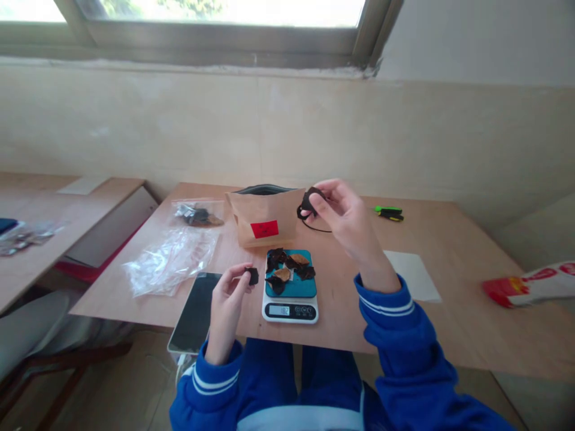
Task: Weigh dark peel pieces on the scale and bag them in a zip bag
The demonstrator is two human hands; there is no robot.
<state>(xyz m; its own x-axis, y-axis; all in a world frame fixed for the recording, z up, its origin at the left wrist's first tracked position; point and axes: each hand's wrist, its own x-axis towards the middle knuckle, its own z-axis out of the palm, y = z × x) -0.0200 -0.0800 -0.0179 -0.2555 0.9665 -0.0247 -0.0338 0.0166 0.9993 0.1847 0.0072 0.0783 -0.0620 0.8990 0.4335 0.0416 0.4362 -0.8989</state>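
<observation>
The left hand (227,293) pinches a small dark piece (253,275) between closed fingertips, just left of the scale (290,310), whose teal platform carries several dark and tan pieces (290,267). Farther off, the right hand (345,218) clamps another dark piece (311,200) beside the brown paper bag (265,218).

We see a counter (449,311) of matt, pale brown wood grain. On it stands a scale (290,299) of white plastic with a smooth teal platform, carrying dark, wrinkled dried pieces (287,266), some orange-brown. The bag (265,224) behind is matt kraft paper with a red label. Two clear plastic pouches (171,257) look glossy and crinkled. The tablet (195,311) has a glossy dark glass face. The sleeves (395,323) are blue cloth with white stripes.
</observation>
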